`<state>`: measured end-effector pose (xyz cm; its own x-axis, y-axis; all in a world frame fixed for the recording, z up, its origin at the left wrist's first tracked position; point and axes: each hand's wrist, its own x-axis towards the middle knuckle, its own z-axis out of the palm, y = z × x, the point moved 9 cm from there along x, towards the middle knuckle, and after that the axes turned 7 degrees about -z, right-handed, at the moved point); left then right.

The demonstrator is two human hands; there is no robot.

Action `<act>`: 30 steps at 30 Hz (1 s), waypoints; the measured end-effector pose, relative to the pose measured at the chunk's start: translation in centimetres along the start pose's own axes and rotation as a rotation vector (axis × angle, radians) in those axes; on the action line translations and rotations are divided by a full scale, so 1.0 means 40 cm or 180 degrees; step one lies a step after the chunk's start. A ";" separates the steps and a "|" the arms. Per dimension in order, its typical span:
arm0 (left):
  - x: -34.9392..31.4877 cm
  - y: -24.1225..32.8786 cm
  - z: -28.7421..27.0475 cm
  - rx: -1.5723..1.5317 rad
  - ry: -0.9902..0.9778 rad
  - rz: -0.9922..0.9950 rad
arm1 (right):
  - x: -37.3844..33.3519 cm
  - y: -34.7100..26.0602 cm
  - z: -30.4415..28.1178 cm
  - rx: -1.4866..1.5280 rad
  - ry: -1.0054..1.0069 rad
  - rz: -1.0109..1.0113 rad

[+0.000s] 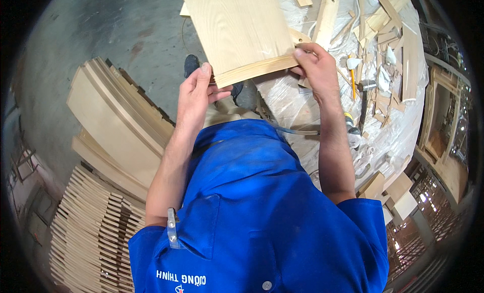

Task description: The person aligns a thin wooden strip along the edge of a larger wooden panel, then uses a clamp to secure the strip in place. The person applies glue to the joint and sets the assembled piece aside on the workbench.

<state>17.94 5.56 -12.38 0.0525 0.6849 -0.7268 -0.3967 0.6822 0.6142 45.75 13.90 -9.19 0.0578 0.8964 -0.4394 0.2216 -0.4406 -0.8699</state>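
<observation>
From the head camera, a pale wooden panel [237, 31] is held up in front of the person, its near edge faced with a narrow wooden strip [257, 70]. The left hand [196, 94] grips the panel's near left corner, thumb on top and fingers curled underneath. The right hand [315, 66] pinches the right end of the strip, fingers closed on it. To the right lies a workbench covered in clear plastic sheet [292, 104], strewn with wood offcuts [388, 26], a yellow pencil [352, 81] and a hammer [364, 99]. On the left, on the concrete floor [111, 31], curved wooden pieces [116, 126] rest beside a near stack of thin slats [91, 237].
</observation>
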 end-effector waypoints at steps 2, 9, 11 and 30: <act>-0.002 -0.003 -0.006 0.0043 -0.0010 -0.0053 | -0.003 -0.001 0.000 0.0174 -0.0004 -0.0001; -0.014 -0.018 -0.002 -0.0031 -0.0040 -0.0051 | -0.019 -0.005 -0.002 -0.0023 0.0120 -0.0056; -0.007 -0.037 0.002 0.0018 -0.0080 -0.0082 | -0.020 0.003 0.004 -0.0075 0.0064 -0.0118; 0.041 -0.025 0.077 0.0072 0.0195 0.0188 | -0.023 0.016 0.046 0.0099 0.0213 -0.0365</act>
<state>21.24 6.80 -13.26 -0.0267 0.7078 -0.7059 -0.3767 0.6470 0.6629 44.05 12.73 -9.76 0.0988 0.9417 -0.3215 0.2002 -0.3353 -0.9206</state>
